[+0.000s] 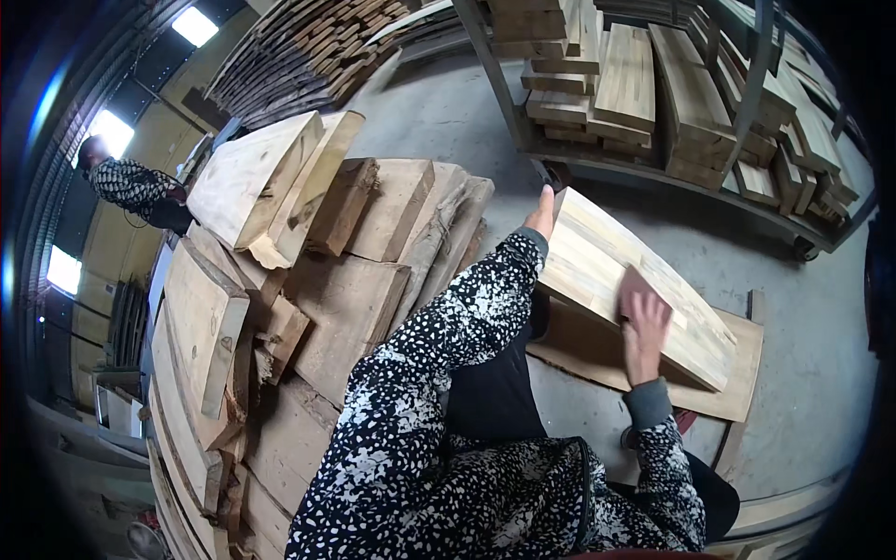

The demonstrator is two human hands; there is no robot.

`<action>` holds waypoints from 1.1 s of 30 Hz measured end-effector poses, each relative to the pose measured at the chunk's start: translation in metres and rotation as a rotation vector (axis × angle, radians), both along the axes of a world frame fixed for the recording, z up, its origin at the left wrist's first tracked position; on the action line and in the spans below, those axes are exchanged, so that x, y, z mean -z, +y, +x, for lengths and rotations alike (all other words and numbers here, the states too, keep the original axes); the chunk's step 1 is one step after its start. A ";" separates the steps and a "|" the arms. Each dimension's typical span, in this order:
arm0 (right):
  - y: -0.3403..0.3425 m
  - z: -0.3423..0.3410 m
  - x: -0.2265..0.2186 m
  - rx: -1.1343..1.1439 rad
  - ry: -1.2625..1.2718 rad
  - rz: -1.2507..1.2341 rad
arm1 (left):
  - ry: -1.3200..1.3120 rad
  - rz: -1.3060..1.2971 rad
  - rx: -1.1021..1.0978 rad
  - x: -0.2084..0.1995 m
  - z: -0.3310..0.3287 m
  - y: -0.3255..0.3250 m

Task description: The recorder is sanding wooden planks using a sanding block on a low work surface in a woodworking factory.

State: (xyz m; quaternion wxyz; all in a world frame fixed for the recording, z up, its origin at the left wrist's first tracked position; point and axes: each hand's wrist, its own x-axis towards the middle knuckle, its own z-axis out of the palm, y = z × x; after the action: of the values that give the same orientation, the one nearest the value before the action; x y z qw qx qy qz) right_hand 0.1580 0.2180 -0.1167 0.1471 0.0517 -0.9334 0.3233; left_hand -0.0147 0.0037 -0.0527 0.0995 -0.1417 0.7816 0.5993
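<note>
A pale, jointed wooden board (597, 247) stretches in front of me, its near long edge raised above a wider plank (742, 359) beneath. My left hand (541, 215) is at the board's far left end, gripping its edge with one digit extended upward; its other fingers are mostly hidden. My right hand (644, 327) presses a reddish-brown sheet of sandpaper (638, 283) onto the board's upper face, about midway along. The fingers lie over the sheet.
Rough thick planks (350, 289) are piled at my left. A wheeled metal rack (644, 177) with stacked boards (625, 79) stands ahead to the right. More lumber (308, 51) is stacked at the back. Another person (131, 182) is at the far left.
</note>
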 end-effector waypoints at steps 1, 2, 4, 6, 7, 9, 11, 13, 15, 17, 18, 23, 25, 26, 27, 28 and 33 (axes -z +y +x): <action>-0.030 0.001 -0.029 -0.120 0.049 -0.041 | -0.003 0.088 0.007 -0.002 0.003 -0.002; -0.054 0.007 -0.060 -0.187 0.036 -0.035 | -0.009 0.185 0.026 -0.003 0.002 -0.001; -0.069 0.009 -0.079 -0.238 0.007 -0.031 | -0.024 0.171 0.027 0.012 -0.012 -0.009; -0.061 0.010 -0.068 -0.291 0.070 0.078 | -0.020 0.138 -0.045 0.016 -0.007 0.000; -0.047 0.012 -0.058 -0.240 0.023 0.079 | -0.012 0.123 -0.107 0.002 0.004 0.009; -0.012 0.012 -0.031 -0.263 0.006 0.103 | -0.117 0.209 -0.090 0.005 -0.009 -0.020; 0.046 0.017 0.018 -0.133 -0.031 0.014 | -0.172 0.384 -0.008 -0.019 0.001 -0.013; 0.116 0.034 0.092 0.163 -0.110 -0.015 | -0.218 0.335 0.013 -0.046 0.018 0.005; 0.191 0.055 0.171 0.486 -0.366 -0.111 | -0.127 0.324 0.029 -0.029 0.008 -0.003; 0.220 0.076 0.199 0.607 -0.441 -0.139 | -0.110 0.311 0.000 -0.021 -0.002 -0.020; 0.234 0.087 0.208 0.685 -0.510 -0.159 | -0.115 0.307 0.024 -0.015 -0.006 -0.020; 0.133 0.029 0.133 0.638 -0.325 0.171 | -0.093 0.240 0.014 -0.023 -0.003 -0.023; 0.089 0.011 0.072 0.242 -0.155 0.091 | -0.116 0.265 0.028 -0.020 -0.007 -0.025; 0.060 0.004 0.042 0.089 -0.083 0.047 | -0.119 0.271 0.025 -0.023 -0.008 -0.028; 0.041 0.002 0.022 -0.063 -0.010 0.010 | -0.113 0.271 0.020 -0.025 -0.007 -0.026; 0.031 0.003 0.012 -0.073 -0.003 0.009 | -0.129 0.291 0.038 -0.027 -0.003 -0.023; 0.038 -0.028 0.003 -0.285 0.086 -0.046 | -0.172 0.378 0.017 -0.029 0.011 -0.002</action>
State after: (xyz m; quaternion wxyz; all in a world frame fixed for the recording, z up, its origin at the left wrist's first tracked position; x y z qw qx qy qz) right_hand 0.1303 0.2562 -0.1202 0.1406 0.1941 -0.9017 0.3597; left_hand -0.0034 0.0021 -0.0238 0.1955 -0.1646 0.6452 0.7201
